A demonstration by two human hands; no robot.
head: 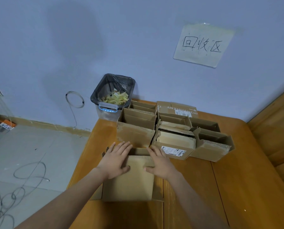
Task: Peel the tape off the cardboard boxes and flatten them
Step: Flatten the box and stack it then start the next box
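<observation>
Head view: brown cardboard box on orange wooden table pressed flat by left hand and right hand, fingers extended, nothing gripped.

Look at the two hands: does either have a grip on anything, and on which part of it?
Neither has a true grip. The left hand and right hand lie open, fingers straight, pressing on the top panel of the nearest cardboard box.

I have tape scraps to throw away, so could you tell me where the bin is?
In the head view the bin stands on the floor against the wall, just beyond the table's far left corner, behind the open boxes.
</observation>
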